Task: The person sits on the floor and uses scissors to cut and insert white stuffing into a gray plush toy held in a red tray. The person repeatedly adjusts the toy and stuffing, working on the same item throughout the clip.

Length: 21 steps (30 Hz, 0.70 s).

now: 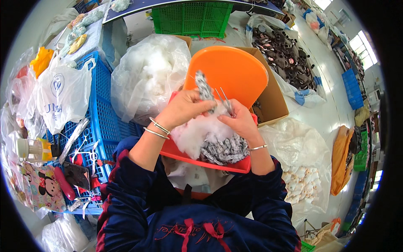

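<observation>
**Left hand (187, 107) pinches a fuzzy grey piece (203, 86) above a heap of stuffing**

The fuzzy grey piece stands tilted over a red tray (201, 163), its top end pointing up and away from the person. The left grip is narrow, thumb and fingers closed on the piece. Just beside it, the right hand (240, 122) holds a slim metal tool (227, 103) with two prongs; its grip is closed around the tool's lower part, and the prongs stand apart at the tips, near the grey piece.

White stuffing (189, 140) fills much of the red tray under both hands. To its right, in the same tray, lies a pile of mottled grey pieces (224, 150). Two silver bangles (156, 129) circle the left wrist, and a silver bracelet (257, 148) the right.

Beyond the tray rises a rounded orange panel (233, 69), with an open cardboard box (275, 103) behind it and to its right. A clear bag of white filling (151, 71) bulges to the left, next to a blue crate (105, 119) with scissors (86, 136) on it. At the far side, a green crate (191, 20) stands by the blue edge of a desk (126, 8).
</observation>
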### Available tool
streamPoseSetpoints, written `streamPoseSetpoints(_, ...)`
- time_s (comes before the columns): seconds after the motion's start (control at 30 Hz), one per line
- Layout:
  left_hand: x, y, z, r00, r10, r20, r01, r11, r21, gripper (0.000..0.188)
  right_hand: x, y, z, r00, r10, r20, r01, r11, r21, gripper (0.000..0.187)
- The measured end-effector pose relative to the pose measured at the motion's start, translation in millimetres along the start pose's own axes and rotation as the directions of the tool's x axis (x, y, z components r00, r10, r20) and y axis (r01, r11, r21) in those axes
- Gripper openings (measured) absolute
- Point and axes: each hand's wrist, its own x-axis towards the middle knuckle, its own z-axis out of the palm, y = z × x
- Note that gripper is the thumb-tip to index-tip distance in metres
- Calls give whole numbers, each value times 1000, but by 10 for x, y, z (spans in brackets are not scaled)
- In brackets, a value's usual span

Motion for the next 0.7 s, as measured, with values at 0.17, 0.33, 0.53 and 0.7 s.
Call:
streamPoseSetpoints(0.17, 4, -161, 295, 990, 11, 143, -8, 1000, -20, 19, -12, 48, 34, 991, -129, -37, 133, 984, 122, 51)
streamPoseSetpoints(0.33, 100, -223, 296, 999, -48, -1, 48, 996, 79, 22, -69, -38, 33, 996, 2, -91, 5, 997, 79, 60)
streamPoseSetpoints(0.53, 56, -125, 251, 996, 50, -75, -65, 973, -220, 20, -108, -83, 25, 995, 58, 76, -59, 998, 7, 47)
streamPoseSetpoints(0.7, -27, 35, -17, 994, 72, -77, -96, 922, -376, 15, -108, 130, -259, 993, 109, 44, -71, 854, -516, 31)
